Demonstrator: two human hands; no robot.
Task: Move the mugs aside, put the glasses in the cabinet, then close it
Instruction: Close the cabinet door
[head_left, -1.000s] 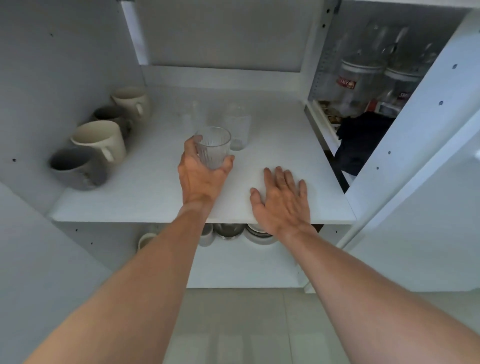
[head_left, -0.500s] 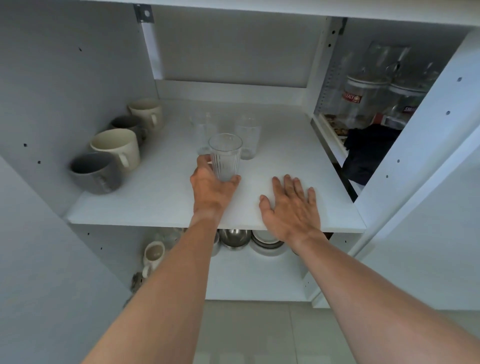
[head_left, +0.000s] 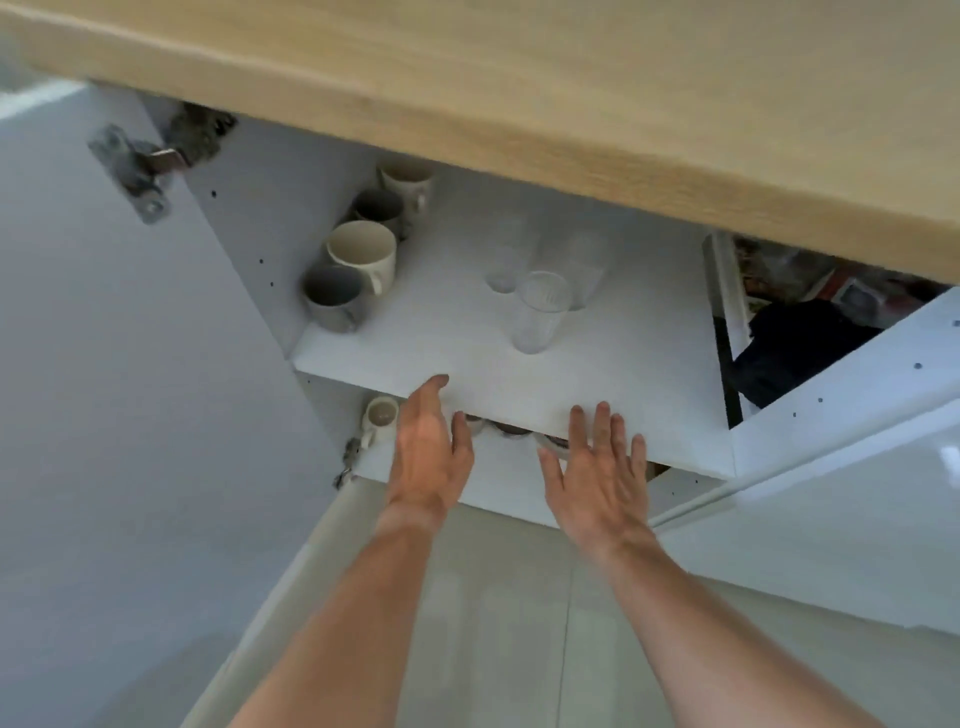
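Note:
A ribbed clear glass (head_left: 539, 312) stands upright on the white cabinet shelf (head_left: 613, 384). Two more glasses stand just behind it, one at the left (head_left: 503, 260) and one at the right (head_left: 584, 267), both faint and blurred. Several mugs line the shelf's left wall: a grey one (head_left: 332, 299) in front, a cream one (head_left: 363, 254), another grey one (head_left: 379, 208) and a cream one (head_left: 408, 182) at the back. My left hand (head_left: 428, 452) is open at the shelf's front edge, apart from the glass. My right hand (head_left: 597, 478) is open, palm down, over the front edge.
The left cabinet door (head_left: 130, 415) hangs open with its hinge (head_left: 140, 166) showing. A wooden countertop (head_left: 571, 104) overhangs the cabinet. The lower shelf holds a small mug (head_left: 379, 415) and metal bowls (head_left: 509, 428). The right compartment holds a dark cloth (head_left: 795, 348) and jars.
My left hand has let go of the ribbed glass, which now stands on the shelf, and drawn back to the front edge. My right hand has lifted back too. The view has dropped lower.

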